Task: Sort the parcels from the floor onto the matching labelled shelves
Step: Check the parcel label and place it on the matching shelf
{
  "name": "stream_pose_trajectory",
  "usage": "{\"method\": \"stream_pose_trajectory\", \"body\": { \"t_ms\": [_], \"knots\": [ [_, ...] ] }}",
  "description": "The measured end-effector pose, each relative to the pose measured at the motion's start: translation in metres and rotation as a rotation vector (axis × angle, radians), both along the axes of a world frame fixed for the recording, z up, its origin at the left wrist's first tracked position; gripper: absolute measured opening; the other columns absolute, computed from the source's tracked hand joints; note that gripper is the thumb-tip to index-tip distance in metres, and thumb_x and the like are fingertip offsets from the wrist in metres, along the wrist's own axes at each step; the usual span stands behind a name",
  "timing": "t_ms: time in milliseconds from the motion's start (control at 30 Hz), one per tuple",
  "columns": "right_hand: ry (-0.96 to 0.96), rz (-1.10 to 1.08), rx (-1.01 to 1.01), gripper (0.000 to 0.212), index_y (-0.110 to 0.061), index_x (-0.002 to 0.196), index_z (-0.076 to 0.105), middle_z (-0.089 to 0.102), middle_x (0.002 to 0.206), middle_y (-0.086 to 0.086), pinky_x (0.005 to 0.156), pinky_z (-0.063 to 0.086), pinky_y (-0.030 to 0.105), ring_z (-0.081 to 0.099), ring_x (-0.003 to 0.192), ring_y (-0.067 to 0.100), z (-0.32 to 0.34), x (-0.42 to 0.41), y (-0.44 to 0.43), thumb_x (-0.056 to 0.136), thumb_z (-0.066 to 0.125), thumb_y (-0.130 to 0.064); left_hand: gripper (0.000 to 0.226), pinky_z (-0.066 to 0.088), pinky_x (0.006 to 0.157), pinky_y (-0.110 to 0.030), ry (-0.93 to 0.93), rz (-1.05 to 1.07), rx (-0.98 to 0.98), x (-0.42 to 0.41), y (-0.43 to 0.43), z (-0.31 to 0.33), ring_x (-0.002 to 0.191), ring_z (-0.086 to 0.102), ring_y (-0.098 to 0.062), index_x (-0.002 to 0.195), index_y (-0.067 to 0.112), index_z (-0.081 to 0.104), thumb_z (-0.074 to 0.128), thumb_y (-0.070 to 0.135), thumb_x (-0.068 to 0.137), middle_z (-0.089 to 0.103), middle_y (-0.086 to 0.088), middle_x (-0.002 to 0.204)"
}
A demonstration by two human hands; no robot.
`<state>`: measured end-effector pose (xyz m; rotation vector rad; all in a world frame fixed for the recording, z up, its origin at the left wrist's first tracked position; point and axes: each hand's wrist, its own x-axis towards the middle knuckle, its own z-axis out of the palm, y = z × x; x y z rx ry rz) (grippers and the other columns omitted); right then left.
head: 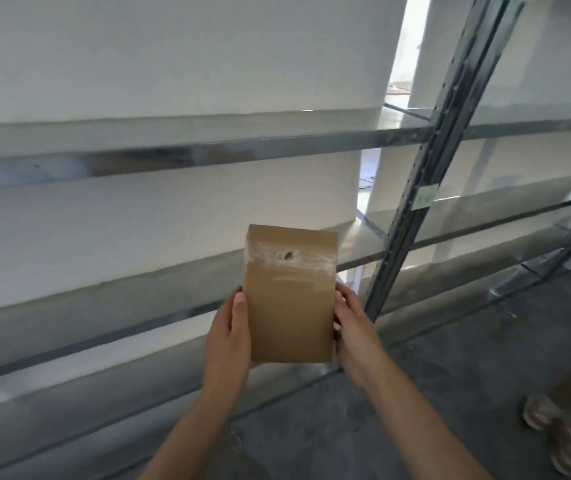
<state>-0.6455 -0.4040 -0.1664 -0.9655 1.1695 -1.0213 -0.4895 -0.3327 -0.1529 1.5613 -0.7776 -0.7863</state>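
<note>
two bare forearms (pixel 187 427) reach out; the left hand (pixel 228 336) and right hand (pixel 353 327) clamp one brown parcel (pixel 289 306) between them, each curled round a long edge of its lower half, left thumb on the near face. it stands upright in the air, off the floor (pixel 415 393), on no shelf. it looks like stiff cardboard, light and dry, so a side squeeze should hold; the taped, scuffed top above the grip may be slicker. count: one parcel, two hands, three shelf levels (pixel 208 152) beyond the grip, one green label (pixel 426 196) on the post (pixel 412 216) up-right of it, too blurred to read.
</note>
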Motion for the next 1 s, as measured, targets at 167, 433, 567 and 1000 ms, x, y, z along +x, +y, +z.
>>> {"method": "stream_pose_trajectory", "body": {
  "t_ms": [167,433,567,1000],
  "knots": [
    [-0.116,0.194,0.098,0.029,-0.033,0.13,0.06,0.072,0.121,-0.003,0.08,0.058,0.032,0.064,0.113,0.015,0.015,0.056,0.004,0.108,0.042,-0.035,0.045,0.036,0.095,-0.027,0.037,0.167,-0.025,0.042,0.032,0.007,0.112,0.049,-0.009,0.141,0.027,0.055,0.033,0.045,0.106,0.055,0.009,0.124],
    [-0.157,0.49,0.098,0.036,-0.027,0.134,0.059,0.072,0.126,0.001,0.1,0.055,0.046,0.061,0.124,0.023,0.032,0.082,-0.002,0.104,0.046,-0.043,0.045,0.042,0.073,-0.007,0.071,0.326,-0.097,0.053,0.06,0.021,0.102,0.056,0.006,0.139,0.023,0.059,0.037,0.044,0.105,0.064,0.01,0.125],
    [-0.153,0.585,0.049,0.036,-0.027,0.135,0.057,0.07,0.128,0.002,0.11,0.046,0.048,0.06,0.125,0.024,0.039,0.081,-0.003,0.104,0.045,-0.041,0.043,0.045,0.064,0.002,0.083,0.352,-0.122,0.047,0.074,0.029,0.096,0.058,0.014,0.137,0.026,0.059,0.044,0.046,0.102,0.062,0.026,0.113],
    [-0.069,0.764,-0.08,0.058,-0.028,0.133,0.061,0.064,0.134,0.016,0.092,0.044,0.042,0.058,0.112,0.029,0.05,0.043,0.008,0.09,0.053,-0.066,0.054,0.055,0.073,-0.016,0.036,0.313,-0.162,0.011,0.095,0.034,0.102,0.067,-0.005,0.127,0.024,0.063,0.062,0.054,0.083,0.071,0.011,0.113]
  ]
}}
